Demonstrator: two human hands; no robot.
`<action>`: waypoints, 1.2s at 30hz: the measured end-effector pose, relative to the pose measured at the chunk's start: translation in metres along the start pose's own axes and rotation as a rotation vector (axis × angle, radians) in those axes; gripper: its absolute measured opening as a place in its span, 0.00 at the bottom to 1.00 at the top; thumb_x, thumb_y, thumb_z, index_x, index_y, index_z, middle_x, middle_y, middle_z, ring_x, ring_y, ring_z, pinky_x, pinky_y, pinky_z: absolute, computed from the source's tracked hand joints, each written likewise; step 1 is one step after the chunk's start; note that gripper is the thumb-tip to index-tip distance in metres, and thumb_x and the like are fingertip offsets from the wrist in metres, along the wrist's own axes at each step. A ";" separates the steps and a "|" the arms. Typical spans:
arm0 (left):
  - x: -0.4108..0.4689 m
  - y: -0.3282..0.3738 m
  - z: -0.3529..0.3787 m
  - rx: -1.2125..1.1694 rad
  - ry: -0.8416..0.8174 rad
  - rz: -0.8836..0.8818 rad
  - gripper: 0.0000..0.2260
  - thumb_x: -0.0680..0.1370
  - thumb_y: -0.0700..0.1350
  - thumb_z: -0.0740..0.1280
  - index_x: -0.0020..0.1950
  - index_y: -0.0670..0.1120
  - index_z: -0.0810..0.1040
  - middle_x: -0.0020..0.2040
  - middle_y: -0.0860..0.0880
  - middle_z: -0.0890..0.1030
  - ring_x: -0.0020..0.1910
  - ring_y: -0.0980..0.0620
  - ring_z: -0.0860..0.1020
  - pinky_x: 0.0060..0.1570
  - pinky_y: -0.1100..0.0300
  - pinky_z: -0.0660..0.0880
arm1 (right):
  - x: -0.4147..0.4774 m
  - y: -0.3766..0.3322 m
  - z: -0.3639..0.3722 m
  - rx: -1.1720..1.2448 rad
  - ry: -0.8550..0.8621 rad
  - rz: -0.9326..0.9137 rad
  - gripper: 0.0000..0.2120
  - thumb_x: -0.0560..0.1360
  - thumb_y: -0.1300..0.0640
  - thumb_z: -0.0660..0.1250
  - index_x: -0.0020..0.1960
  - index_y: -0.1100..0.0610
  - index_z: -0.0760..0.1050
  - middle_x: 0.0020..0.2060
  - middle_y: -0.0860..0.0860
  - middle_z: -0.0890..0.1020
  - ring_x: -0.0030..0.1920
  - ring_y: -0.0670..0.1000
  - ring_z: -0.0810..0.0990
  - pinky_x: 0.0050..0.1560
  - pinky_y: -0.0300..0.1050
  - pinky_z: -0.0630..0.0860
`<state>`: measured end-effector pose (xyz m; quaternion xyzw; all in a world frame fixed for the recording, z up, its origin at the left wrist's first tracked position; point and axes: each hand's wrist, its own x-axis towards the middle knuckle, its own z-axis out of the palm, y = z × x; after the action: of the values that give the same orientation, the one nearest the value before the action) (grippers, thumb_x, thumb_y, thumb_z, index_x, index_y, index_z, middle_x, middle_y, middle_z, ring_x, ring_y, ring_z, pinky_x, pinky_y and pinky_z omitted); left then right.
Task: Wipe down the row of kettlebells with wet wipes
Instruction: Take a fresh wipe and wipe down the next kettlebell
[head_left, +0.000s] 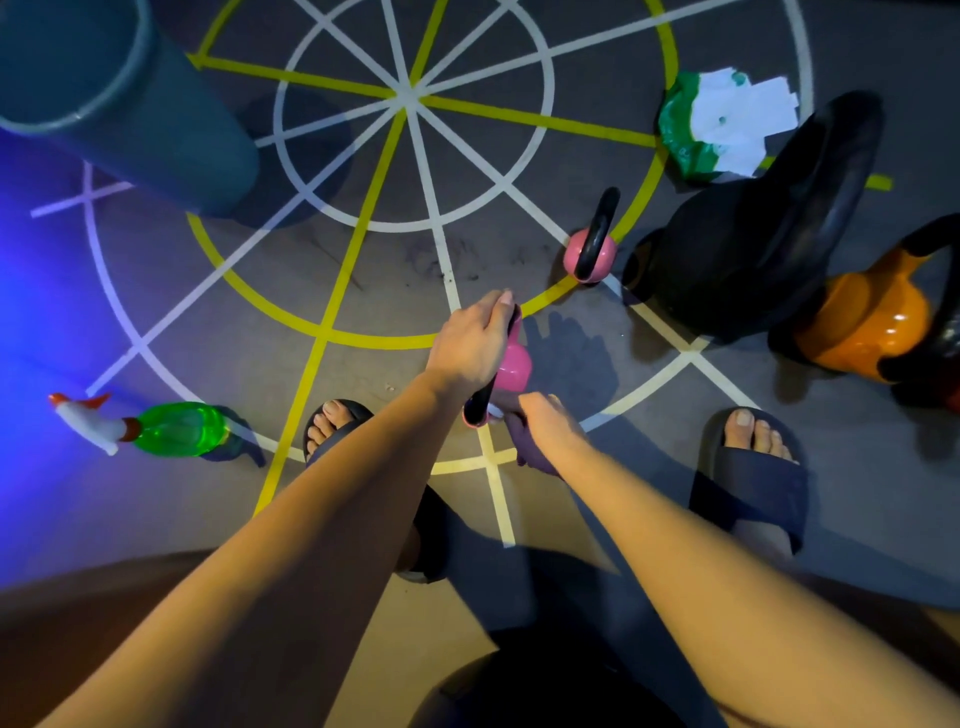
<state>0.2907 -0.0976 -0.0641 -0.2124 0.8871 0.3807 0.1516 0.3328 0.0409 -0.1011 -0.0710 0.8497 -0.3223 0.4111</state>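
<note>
My left hand (470, 345) grips the black handle of a small pink kettlebell (514, 369), held above the floor between my feet. My right hand (548, 423) is closed on a wipe (530, 449) that looks purple in this light, pressed to the lower end of that handle. A second pink kettlebell (592, 247) stands on the floor farther out. A big black kettlebell (753, 228) and an orange one (867, 325) stand to the right. The green wet wipes pack (719, 124) lies open behind them, white sheets sticking out.
A green spray bottle (166, 428) with a white and orange trigger lies on the floor at the left. A tall teal bin (119, 104) stands at the upper left. My feet in dark slides (753, 483) flank the kettlebell. The grey floor (311, 260) carries yellow and white lines.
</note>
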 end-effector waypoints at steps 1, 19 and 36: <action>-0.001 0.001 -0.001 0.001 -0.002 0.004 0.22 0.87 0.56 0.47 0.68 0.50 0.76 0.65 0.43 0.80 0.63 0.39 0.74 0.59 0.49 0.67 | -0.002 -0.005 0.001 0.281 -0.058 0.054 0.17 0.80 0.58 0.55 0.62 0.55 0.78 0.32 0.54 0.77 0.26 0.49 0.77 0.33 0.44 0.76; -0.011 -0.016 -0.041 -0.153 -0.024 -0.006 0.21 0.86 0.60 0.50 0.78 0.59 0.68 0.78 0.54 0.69 0.78 0.53 0.64 0.67 0.65 0.58 | -0.018 -0.026 -0.006 0.938 -0.299 0.191 0.11 0.81 0.71 0.52 0.49 0.61 0.71 0.30 0.53 0.75 0.30 0.49 0.79 0.28 0.43 0.77; -0.052 -0.035 -0.009 -0.353 0.313 -0.195 0.20 0.87 0.55 0.51 0.64 0.46 0.78 0.56 0.53 0.79 0.53 0.57 0.71 0.53 0.65 0.62 | 0.008 -0.042 -0.031 2.168 -0.113 0.360 0.12 0.66 0.73 0.61 0.48 0.65 0.73 0.22 0.44 0.63 0.20 0.42 0.64 0.24 0.31 0.70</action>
<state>0.3514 -0.1126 -0.0572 -0.3766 0.7948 0.4757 0.0090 0.2984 0.0201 -0.0667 0.4380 0.0938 -0.8292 0.3345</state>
